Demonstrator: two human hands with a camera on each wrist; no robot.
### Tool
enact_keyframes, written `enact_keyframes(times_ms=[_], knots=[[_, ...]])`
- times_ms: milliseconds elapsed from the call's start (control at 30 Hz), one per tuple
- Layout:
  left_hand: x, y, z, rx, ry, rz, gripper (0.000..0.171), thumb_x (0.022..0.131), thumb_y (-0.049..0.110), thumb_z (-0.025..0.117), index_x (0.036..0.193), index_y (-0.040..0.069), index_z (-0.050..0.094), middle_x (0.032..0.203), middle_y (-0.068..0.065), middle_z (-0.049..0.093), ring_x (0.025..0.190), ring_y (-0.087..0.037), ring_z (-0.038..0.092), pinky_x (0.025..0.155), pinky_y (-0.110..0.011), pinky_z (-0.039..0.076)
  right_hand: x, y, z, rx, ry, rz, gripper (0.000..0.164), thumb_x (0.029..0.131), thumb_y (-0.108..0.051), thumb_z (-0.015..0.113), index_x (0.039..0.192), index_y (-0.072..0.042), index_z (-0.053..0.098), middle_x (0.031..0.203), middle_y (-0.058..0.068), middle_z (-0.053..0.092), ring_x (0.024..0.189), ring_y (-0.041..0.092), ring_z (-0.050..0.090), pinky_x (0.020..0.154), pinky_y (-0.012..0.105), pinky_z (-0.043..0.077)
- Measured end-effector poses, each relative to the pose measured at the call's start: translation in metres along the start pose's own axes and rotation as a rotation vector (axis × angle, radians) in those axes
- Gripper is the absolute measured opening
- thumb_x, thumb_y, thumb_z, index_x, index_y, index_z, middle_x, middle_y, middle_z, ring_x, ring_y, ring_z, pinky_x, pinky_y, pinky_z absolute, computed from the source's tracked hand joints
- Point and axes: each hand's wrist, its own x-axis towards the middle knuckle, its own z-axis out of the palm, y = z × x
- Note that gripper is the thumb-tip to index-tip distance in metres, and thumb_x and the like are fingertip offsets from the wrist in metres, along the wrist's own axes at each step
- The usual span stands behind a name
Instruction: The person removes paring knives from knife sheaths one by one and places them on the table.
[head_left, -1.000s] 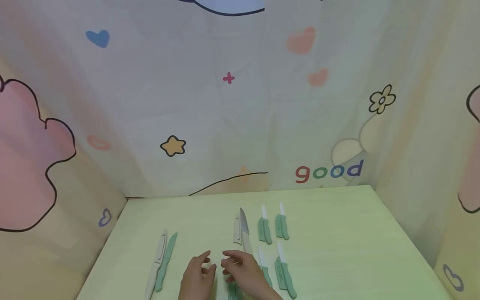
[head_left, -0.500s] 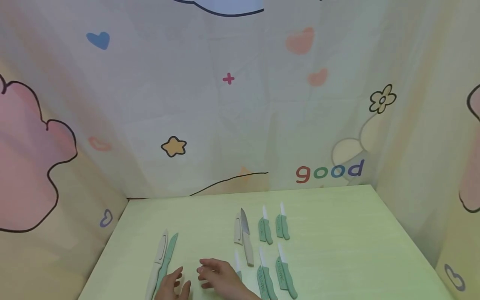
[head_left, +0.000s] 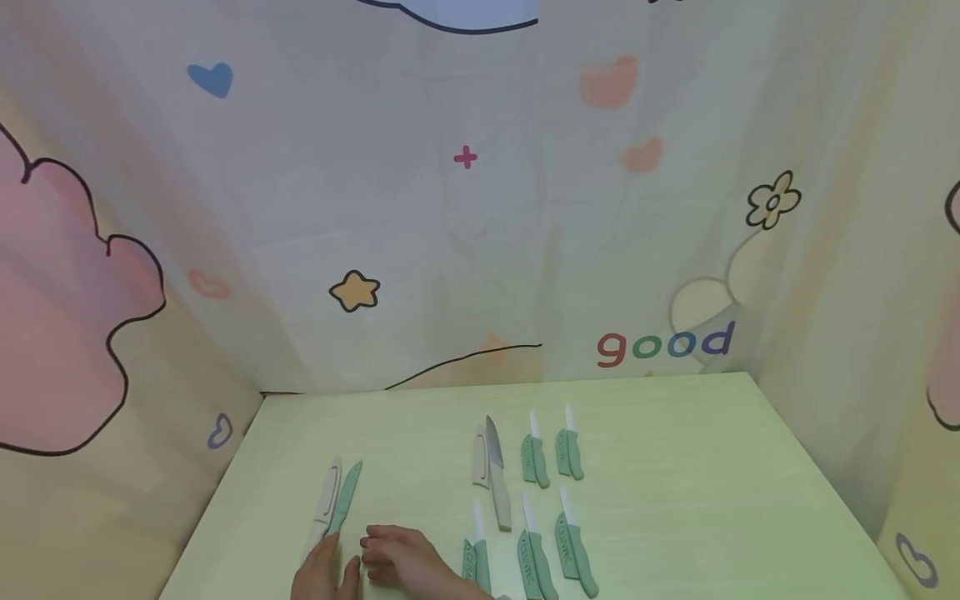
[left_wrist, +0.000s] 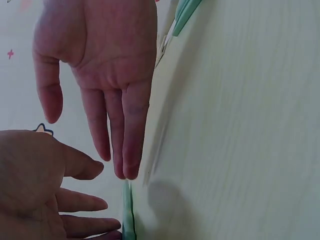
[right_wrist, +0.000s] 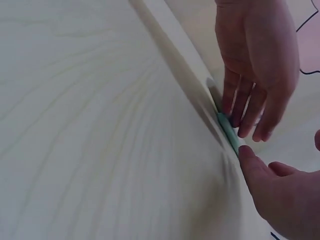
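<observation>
My left hand (head_left: 322, 575) is at the handle end of a green sheathed knife (head_left: 347, 496), its fingertips right at the handle in the head view. A cream sheathed knife (head_left: 327, 492) lies alongside, its lower part hidden behind that hand. My right hand (head_left: 412, 562) hovers just to the right, fingers loosely bent, holding nothing. In the right wrist view the left hand (right_wrist: 260, 70) reaches down with straight fingers beside the green knife (right_wrist: 229, 131), and the right hand (right_wrist: 285, 192) is close by. The left wrist view shows the right palm (left_wrist: 107, 55) turned toward the camera.
Right of the hands lies a cream-handled knife (head_left: 499, 496) with its cream sheath (head_left: 480, 458). Around it are several green-handled knives with white blades, such as one knife (head_left: 577, 554), each beside a green sheath (head_left: 564, 550). A printed curtain (head_left: 465, 250) surrounds the table (head_left: 697, 500).
Both hands have moved left, away from the green knife at the front middle, which now lies uncovered with its sheath. The left hand has reached the left pair of knives.
</observation>
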Motion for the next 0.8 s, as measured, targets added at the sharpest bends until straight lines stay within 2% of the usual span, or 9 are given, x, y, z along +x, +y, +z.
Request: enact_keyframes(times_ms=[167,333,400,600,733,800], knots=[[0.001,-0.004,0.003,0.026,0.050,0.065,0.051,0.088,0.017,0.060,0.127,-0.015,0.049,0.129,-0.037,0.049,0.116,-0.049,0.044,0.099,-0.062,0.040,0.008,0.007,0.007,0.071,-0.020,0.040,0.044,0.096,-0.011,0.051,0.132,0.012,0.047,0.126,0.021,0.058,0.105,0.024,0.060,0.096,0.045,0.051],[0.002,-0.004,0.006,0.078,0.056,0.145,0.047,0.088,0.016,0.060,0.121,-0.016,0.053,0.121,-0.038,0.053,0.112,-0.048,0.048,0.095,-0.063,0.041,0.013,0.012,0.009,0.107,-0.037,0.042,0.044,0.097,-0.010,0.048,0.132,0.015,0.045,0.127,0.022,0.058,0.107,0.028,0.058,0.096,0.044,0.051],[0.001,-0.001,0.007,0.087,0.051,0.136,0.047,0.089,0.017,0.059,0.121,-0.016,0.053,0.119,-0.036,0.056,0.110,-0.047,0.049,0.094,-0.062,0.042,0.014,0.013,0.009,0.098,-0.035,0.037,0.043,0.096,-0.009,0.048,0.132,0.016,0.045,0.126,0.021,0.058,0.108,0.028,0.057,0.096,0.043,0.051],[-0.001,0.007,0.009,0.068,0.054,-0.009,0.047,0.089,0.018,0.060,0.127,-0.010,0.053,0.116,-0.029,0.056,0.104,-0.046,0.049,0.091,-0.060,0.045,0.015,0.012,0.010,0.079,-0.035,0.049,0.042,0.095,-0.008,0.048,0.131,0.016,0.047,0.127,0.021,0.058,0.108,0.026,0.058,0.095,0.041,0.052],[0.004,0.008,0.009,0.058,0.088,0.010,0.045,0.085,0.008,0.062,0.124,-0.012,0.053,0.114,-0.032,0.057,0.098,-0.048,0.052,0.086,-0.059,0.048,0.016,0.009,0.010,0.059,-0.040,0.072,0.043,0.094,-0.008,0.047,0.131,0.014,0.047,0.131,0.020,0.056,0.108,0.025,0.058,0.095,0.040,0.052],[0.007,0.008,0.010,0.061,0.082,0.020,0.045,0.083,0.005,0.063,0.123,-0.013,0.053,0.113,-0.032,0.058,0.094,-0.049,0.053,0.084,-0.059,0.049,0.015,0.008,0.010,0.052,-0.040,0.081,0.044,0.094,-0.008,0.048,0.132,0.014,0.047,0.131,0.020,0.055,0.108,0.025,0.058,0.095,0.040,0.052]])
